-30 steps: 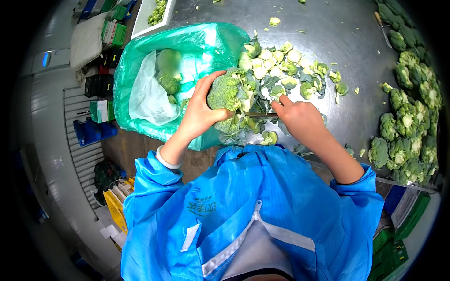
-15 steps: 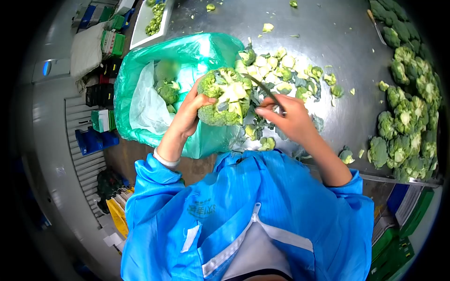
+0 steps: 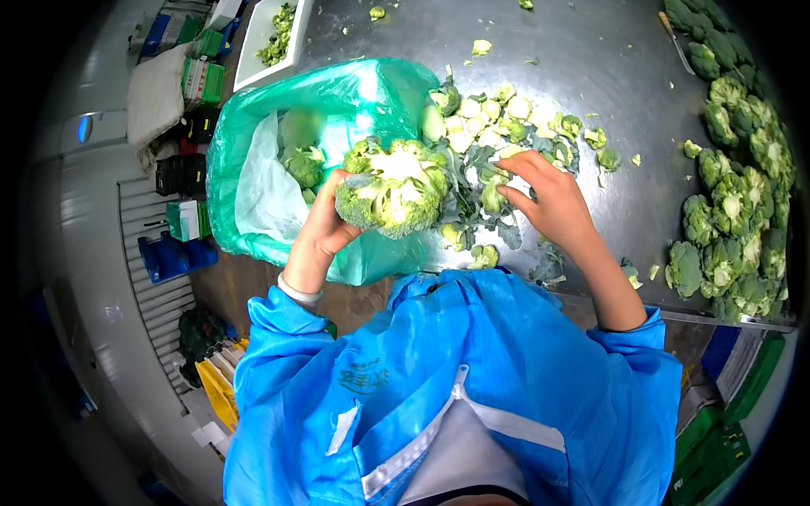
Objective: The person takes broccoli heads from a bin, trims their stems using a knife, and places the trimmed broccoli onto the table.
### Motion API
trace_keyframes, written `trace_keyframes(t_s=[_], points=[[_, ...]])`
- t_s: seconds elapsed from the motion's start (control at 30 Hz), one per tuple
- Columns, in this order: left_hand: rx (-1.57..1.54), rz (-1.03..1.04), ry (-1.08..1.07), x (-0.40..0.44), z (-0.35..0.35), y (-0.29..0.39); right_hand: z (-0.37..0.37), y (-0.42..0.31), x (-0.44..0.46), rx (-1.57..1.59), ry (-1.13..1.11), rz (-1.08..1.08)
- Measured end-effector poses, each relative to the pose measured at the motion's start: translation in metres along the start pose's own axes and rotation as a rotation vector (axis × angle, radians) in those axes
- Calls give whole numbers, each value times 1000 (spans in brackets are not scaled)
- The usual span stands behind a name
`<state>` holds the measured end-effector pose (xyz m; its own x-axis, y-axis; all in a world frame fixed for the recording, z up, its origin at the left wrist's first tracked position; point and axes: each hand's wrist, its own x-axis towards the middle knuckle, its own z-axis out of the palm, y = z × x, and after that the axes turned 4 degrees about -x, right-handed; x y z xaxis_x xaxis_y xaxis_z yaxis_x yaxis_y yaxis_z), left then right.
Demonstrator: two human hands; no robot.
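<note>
My left hand (image 3: 325,221) is closed on a large broccoli head (image 3: 395,190), its pale cut underside facing up. It holds the head over the near edge of a box lined with a green plastic bag (image 3: 384,88). My right hand (image 3: 548,198) is apart from the head, to its right. Its thumb and forefinger are bent around a pale green broccoli stalk piece (image 3: 493,196), above the trimmings. The curved blade does not show now; my right palm's underside is hidden. Another broccoli head (image 3: 304,166) lies in the box beside white plastic film (image 3: 268,198).
Cut stalk pieces (image 3: 472,122) and leaves cover the metal table (image 3: 620,93) beyond my hands. Many broccoli heads (image 3: 730,211) are piled along the right, near a knife (image 3: 675,40). A white tray (image 3: 295,38) with small green pieces stands at the upper left.
The broccoli head has moved slightly down and left and tilted, showing a shorter cut base. My right hand has moved away to the right, and the curved blade has gone from sight.
</note>
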<state>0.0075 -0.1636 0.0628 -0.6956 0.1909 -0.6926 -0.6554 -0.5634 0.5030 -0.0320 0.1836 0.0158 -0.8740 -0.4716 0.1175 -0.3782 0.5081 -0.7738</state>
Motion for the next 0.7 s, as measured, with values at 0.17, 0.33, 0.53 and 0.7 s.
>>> trace_keyframes(t_s=[0.17,0.33,0.53,0.7], points=[[167,-65,55,1,24,-11,19,-29,15,390,-12,-91],[370,85,-287,-5,26,-19,29,-30,16,479,-23,213],[362,119,-19,-1,40,-38,48,-37,5,383,-47,127],[204,29,-17,-6,38,-42,35,-10,-3,811,-318,128]])
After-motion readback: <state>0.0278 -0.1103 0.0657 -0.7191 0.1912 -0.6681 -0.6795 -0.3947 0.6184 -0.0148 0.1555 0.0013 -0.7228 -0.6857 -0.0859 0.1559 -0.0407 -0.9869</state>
